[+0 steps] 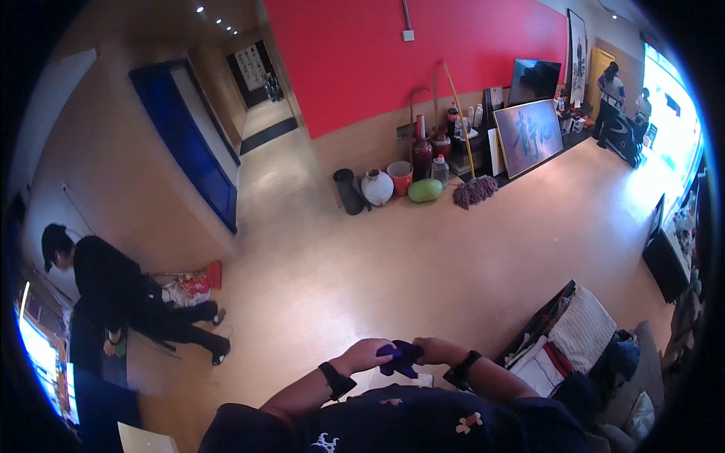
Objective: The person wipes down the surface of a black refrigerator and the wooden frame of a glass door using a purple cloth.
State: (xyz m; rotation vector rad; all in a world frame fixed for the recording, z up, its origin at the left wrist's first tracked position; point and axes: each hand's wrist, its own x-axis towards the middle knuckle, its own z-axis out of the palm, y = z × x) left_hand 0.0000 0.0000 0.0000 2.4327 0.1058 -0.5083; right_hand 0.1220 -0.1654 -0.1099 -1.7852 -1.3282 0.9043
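In front of my chest I hold a small, bunched dark purple cloth (pixel 402 359). My left hand (pixel 367 353) is closed on its left side, and my right hand (pixel 435 349) grips the opposite side. The fingertips are partly hidden by the cloth and the hands themselves. Both wrists wear a black band. A white item (pixel 423 380) shows just below the cloth, mostly covered by my dark shirt. To my right lies a pile of folded clothes (pixel 578 332), white, red and dark.
At the left a person in dark clothes (pixel 113 279) bends over near a bright screen. Along the red wall stand a mop (pixel 476 192), a watermelon (pixel 425 190), a white jar (pixel 377 187) and a framed picture (pixel 530 138). Two people are by the far right window.
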